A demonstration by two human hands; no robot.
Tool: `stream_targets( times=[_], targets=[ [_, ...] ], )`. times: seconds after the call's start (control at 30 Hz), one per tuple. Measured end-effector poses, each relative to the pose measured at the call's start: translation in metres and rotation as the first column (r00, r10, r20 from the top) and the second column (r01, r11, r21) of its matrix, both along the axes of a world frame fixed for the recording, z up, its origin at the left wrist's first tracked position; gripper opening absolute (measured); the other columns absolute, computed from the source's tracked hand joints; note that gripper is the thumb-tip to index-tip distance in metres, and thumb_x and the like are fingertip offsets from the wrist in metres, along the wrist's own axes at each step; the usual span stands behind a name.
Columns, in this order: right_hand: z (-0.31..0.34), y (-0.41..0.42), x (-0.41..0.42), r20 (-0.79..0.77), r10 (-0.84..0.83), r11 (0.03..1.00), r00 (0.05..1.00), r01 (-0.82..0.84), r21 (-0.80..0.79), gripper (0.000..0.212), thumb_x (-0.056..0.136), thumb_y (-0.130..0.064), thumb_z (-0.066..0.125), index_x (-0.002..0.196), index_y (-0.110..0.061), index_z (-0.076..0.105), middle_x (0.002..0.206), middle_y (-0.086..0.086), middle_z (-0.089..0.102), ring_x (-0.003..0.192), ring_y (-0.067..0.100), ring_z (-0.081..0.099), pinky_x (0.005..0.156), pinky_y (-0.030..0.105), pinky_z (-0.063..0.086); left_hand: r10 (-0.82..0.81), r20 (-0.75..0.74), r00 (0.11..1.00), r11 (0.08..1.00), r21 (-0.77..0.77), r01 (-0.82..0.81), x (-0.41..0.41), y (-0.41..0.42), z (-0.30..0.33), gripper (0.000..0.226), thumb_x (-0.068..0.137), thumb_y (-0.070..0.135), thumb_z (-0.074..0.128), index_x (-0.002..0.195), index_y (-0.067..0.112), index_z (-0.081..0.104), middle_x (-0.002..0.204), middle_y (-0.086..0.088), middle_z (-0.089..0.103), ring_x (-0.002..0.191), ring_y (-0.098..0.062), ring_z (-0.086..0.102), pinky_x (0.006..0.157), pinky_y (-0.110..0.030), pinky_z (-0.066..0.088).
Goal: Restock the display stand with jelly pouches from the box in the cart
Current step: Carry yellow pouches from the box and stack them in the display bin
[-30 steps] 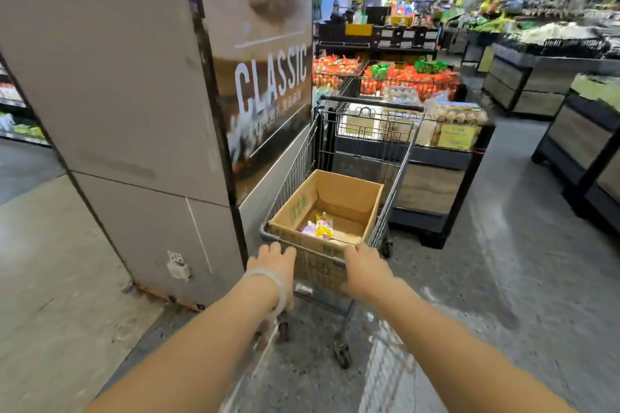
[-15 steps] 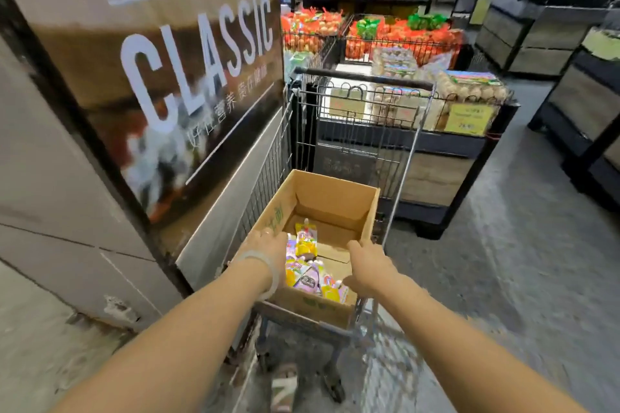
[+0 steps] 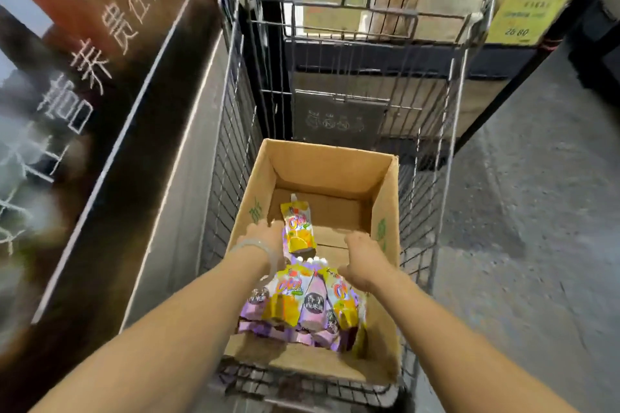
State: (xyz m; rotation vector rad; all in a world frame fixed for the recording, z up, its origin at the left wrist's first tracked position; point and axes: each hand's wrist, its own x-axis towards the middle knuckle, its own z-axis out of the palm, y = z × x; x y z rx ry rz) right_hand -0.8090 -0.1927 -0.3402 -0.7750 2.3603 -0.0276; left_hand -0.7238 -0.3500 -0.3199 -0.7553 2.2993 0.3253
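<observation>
An open cardboard box (image 3: 385, 198) sits in a wire shopping cart (image 3: 432, 70). Inside lie several jelly pouches: one yellow pouch (image 3: 298, 228) lies alone in the middle, and a pile of yellow and purple pouches (image 3: 302, 305) fills the near end. My left hand (image 3: 261, 238), with a pale bracelet on the wrist, reaches into the box with its fingers beside the lone yellow pouch. My right hand (image 3: 365, 258) hovers over the box with fingers spread, just above the pile. Neither hand holds anything.
A pillar with a dark printed poster (image 3: 100, 84) stands close along the cart's left side. Beyond the cart is a dark display stand (image 3: 486, 64) with a yellow price tag (image 3: 523, 18). Grey speckled floor (image 3: 536, 211) lies to the right.
I have come closer and look further down into the cart. Both hands have left the box's near edge and now reach inside, over the pouches.
</observation>
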Motion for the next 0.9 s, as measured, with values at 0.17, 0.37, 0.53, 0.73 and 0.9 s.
stream_targets(
  times=[0.17,0.37,0.53,0.73,0.9],
  targets=[
    [-0.078,0.0,-0.006,0.282,-0.213,0.976,0.936,0.192,0.1,0.042,0.094,-0.018,0.05,0.133,-0.005,0.041,0.134,0.016,0.052,0.121,0.03,0.052,0.094,0.028,0.043,0.086,0.128,0.988,0.986,0.13,-0.103,-0.003,-0.004,-0.075,0.063,0.086,0.037,0.062,0.138,0.013,0.034,0.137,-0.013,0.039,0.128,-0.032,0.042,0.104,-0.04,0.04],
    [-0.157,0.005,0.012,0.356,-0.331,0.94,0.874,0.272,0.206,0.039,0.099,-0.015,0.039,0.136,-0.004,0.044,0.144,0.019,0.04,0.133,0.03,0.039,0.106,0.033,0.033,0.223,0.266,0.938,0.928,0.235,-0.288,0.012,0.009,-0.146,0.055,0.092,0.038,0.051,0.135,0.008,0.036,0.139,-0.014,0.046,0.127,-0.03,0.047,0.101,-0.034,0.04],
    [-0.185,0.001,0.021,0.364,-0.562,0.827,0.742,0.499,0.259,0.039,0.099,-0.021,0.038,0.134,-0.005,0.044,0.146,0.017,0.038,0.134,0.032,0.038,0.11,0.036,0.033,0.348,0.35,0.87,0.891,0.165,-0.423,0.01,0.013,-0.167,0.063,0.079,0.05,0.066,0.125,0.011,0.047,0.13,-0.008,0.054,0.121,-0.025,0.052,0.097,-0.032,0.044],
    [-0.194,-0.014,0.021,0.368,-0.663,0.748,0.651,0.577,0.327,0.067,0.091,-0.051,0.049,0.137,-0.003,0.043,0.145,0.015,0.042,0.136,0.03,0.036,0.109,0.035,0.034,0.477,0.4,0.783,0.808,0.152,-0.57,-0.004,0.013,-0.171,0.062,0.077,0.045,0.072,0.122,0.008,0.051,0.125,-0.006,0.058,0.114,-0.022,0.058,0.091,-0.028,0.047],
    [-0.197,-0.022,0.023,0.424,-0.754,0.638,0.502,0.715,0.287,0.075,0.075,-0.039,0.074,0.131,-0.001,0.043,0.134,0.016,0.051,0.125,0.031,0.049,0.1,0.036,0.043,0.624,0.342,0.703,0.689,0.184,-0.701,-0.011,0.017,-0.177,0.053,0.085,0.031,0.068,0.124,0.008,0.04,0.131,-0.008,0.052,0.122,-0.024,0.052,0.094,-0.029,0.043]
  ],
)
